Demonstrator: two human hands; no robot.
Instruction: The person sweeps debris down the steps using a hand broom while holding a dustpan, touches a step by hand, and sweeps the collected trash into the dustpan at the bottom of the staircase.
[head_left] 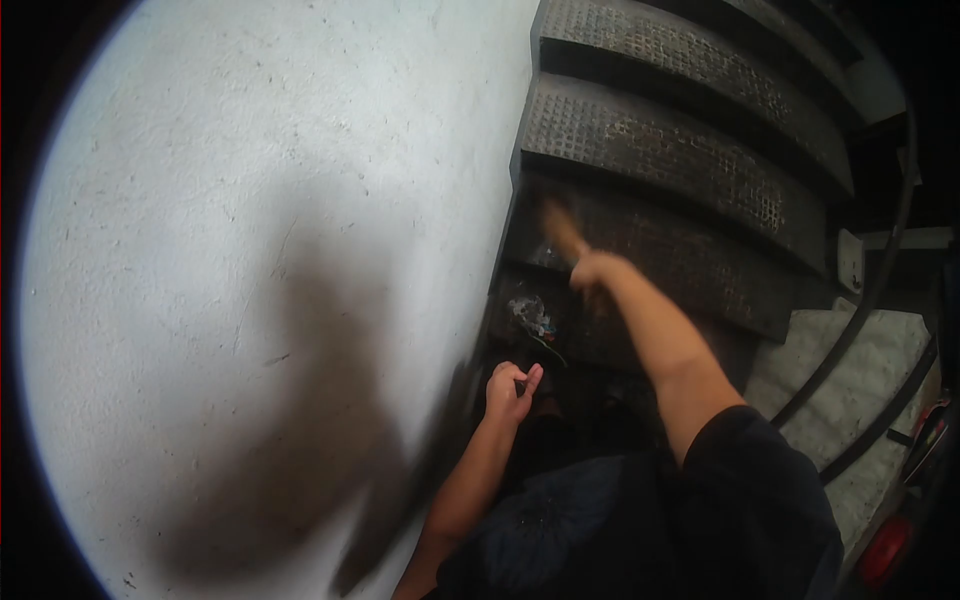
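Right hand (585,262) stretches far toward the dark studded metal stair treads (680,160), motion-blurred, one finger seemingly extended, rest curled, gripping nothing visible. Left hand (512,388) sits nearer, close to the white rough plaster wall (250,200), fingers curled shut; whether it holds something I cannot tell. Small pale crumpled debris (530,315) lies on a shadowed tread between both hands, too blurry to identify; body in dark sleeves cut off at the bottom.

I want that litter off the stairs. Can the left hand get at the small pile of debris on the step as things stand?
Probably yes: the left hand hovers just below the debris pile with nothing between them.
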